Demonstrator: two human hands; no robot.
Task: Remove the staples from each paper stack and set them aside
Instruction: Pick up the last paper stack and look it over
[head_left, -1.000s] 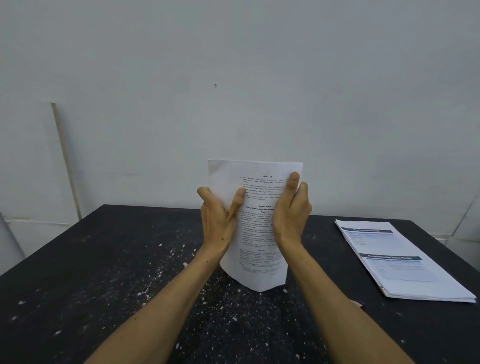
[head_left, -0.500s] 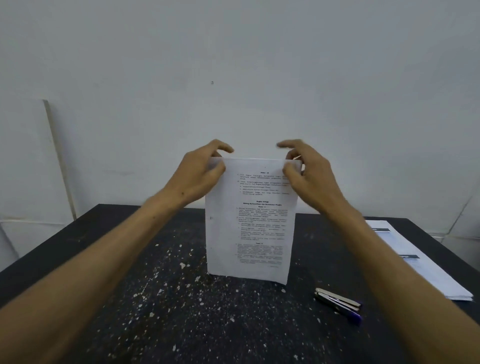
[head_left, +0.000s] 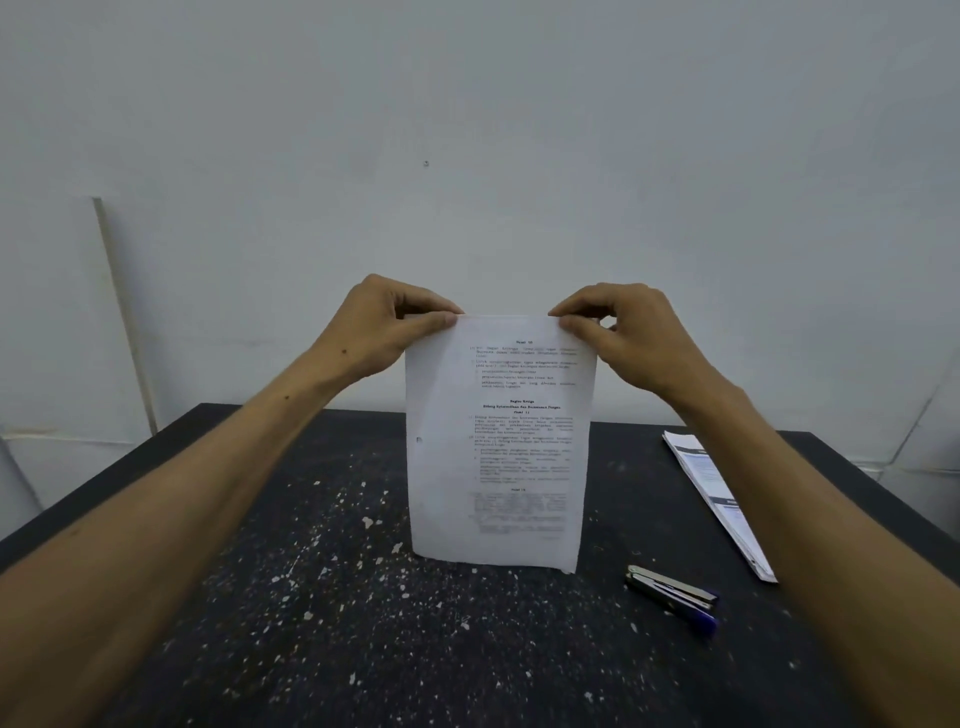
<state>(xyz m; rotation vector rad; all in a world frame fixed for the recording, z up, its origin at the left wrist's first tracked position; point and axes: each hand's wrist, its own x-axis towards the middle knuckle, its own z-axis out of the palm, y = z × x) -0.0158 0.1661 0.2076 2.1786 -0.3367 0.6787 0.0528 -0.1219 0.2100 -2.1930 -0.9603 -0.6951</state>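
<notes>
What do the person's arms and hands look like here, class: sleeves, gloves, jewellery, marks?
Both forearms are bare as far as the frame shows, with no sleeve in view. The left hand and right hand wear no gloves, rings or watch. A few small dark moles dot the left forearm. Nails look short and unpainted.

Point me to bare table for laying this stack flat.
Widest bare patch: the table left of the held stack. Narrower strip between it and the stapler. Right edge is crowded by the second paper pile.
</notes>
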